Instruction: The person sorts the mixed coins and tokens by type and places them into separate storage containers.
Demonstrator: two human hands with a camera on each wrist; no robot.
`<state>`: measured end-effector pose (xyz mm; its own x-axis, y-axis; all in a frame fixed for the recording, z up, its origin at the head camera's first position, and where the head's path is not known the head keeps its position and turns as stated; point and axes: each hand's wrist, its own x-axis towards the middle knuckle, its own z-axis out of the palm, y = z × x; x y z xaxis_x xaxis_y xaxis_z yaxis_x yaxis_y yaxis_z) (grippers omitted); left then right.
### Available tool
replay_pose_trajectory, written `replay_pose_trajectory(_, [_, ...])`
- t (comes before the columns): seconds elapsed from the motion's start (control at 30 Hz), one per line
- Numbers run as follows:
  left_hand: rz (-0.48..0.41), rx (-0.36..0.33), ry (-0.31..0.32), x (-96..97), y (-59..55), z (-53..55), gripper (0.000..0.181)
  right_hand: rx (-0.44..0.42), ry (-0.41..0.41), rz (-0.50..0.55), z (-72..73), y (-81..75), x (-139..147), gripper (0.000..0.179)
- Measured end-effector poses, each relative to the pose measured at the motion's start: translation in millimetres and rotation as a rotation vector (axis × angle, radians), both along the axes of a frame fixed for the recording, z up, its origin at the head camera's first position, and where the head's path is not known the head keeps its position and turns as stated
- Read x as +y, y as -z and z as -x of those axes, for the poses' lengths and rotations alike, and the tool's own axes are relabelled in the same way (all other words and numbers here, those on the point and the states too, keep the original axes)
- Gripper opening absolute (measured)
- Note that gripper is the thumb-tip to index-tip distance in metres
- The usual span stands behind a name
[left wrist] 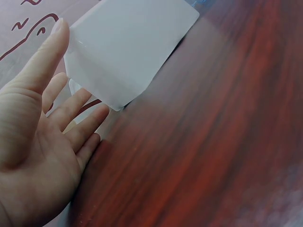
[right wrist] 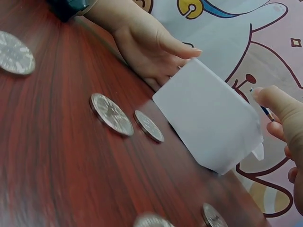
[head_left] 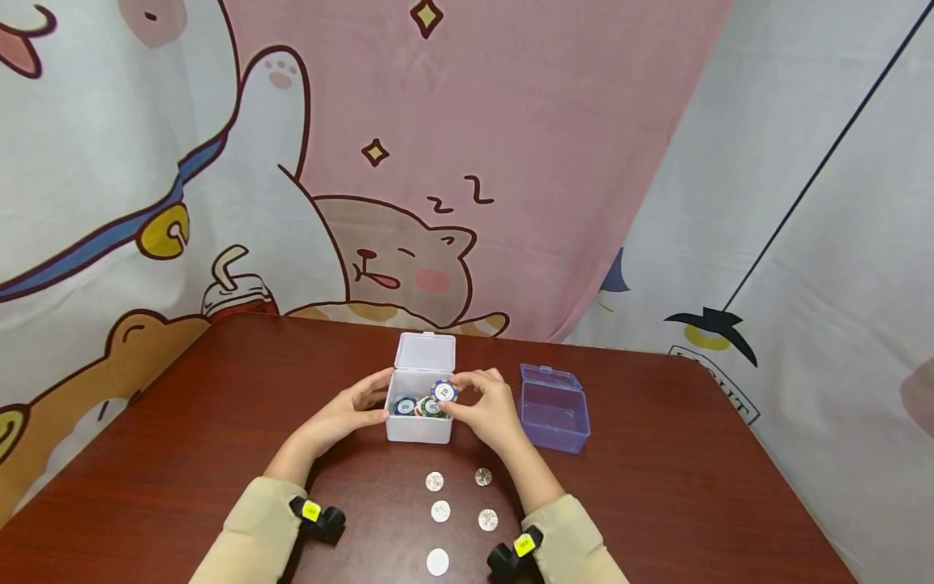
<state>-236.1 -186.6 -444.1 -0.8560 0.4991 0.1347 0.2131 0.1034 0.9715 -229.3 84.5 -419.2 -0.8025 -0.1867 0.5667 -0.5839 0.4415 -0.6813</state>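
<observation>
A white plastic box (head_left: 418, 430) stands on the table with its lid (head_left: 426, 352) raised at the back. Inside lie several poker chips (head_left: 405, 406), partly covering one another. My left hand (head_left: 350, 410) rests against the box's left side, its fingers fairly straight and spread in the left wrist view. Between thumb and fingers, my right hand (head_left: 485, 403) pinches a blue-and-white poker chip (head_left: 444, 392) above the box's right part. That chip (right wrist: 268, 113) shows only its edge in the right wrist view.
A see-through blue-purple box (head_left: 554, 418) with its lid up stands right of the white one. Several silver coins (head_left: 440, 511) lie spread in front, on the dark red-brown table (head_left: 693, 454). A printed cartoon cloth (head_left: 511, 122) hangs behind.
</observation>
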Motion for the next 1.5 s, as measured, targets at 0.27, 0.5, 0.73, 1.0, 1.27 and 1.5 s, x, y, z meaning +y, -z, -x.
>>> replay_pose_trajectory(0.27, [0.004, 0.006, -0.008, -0.3, -1.1, -0.9, 0.068, 0.002, 0.041, -0.036, 1.8, 1.5, -12, 0.034])
replay_pose_trajectory(0.5, [0.018, -0.004, -0.023, 0.3, -1.1, -1.0, 0.071, -0.029, 0.071, -0.047, 5.3, 4.9, -18, 0.034])
replay_pose_trajectory(0.73, [0.019, -0.004, -0.024, 1.0, -1.6, -1.6, 0.070, -0.040, 0.075, -0.066, 6.2, 4.7, -20, 0.035])
replay_pose_trajectory(1.0, [0.014, -0.004, -0.023, 0.9, -1.2, -1.3, 0.069, -0.036, 0.056, -0.079, 6.6, 3.6, -20, 0.034])
replay_pose_trajectory(1.27, [-0.011, 0.004, -0.002, 1.3, -0.2, -0.8, 0.068, -0.043, 0.029, -0.111, 5.5, 3.5, -17, 0.037])
replay_pose_trajectory(1.5, [0.006, 0.008, -0.004, 0.2, -0.6, 0.0, 0.069, -0.035, -0.019, -0.054, -0.1, -2.3, -12, 0.039])
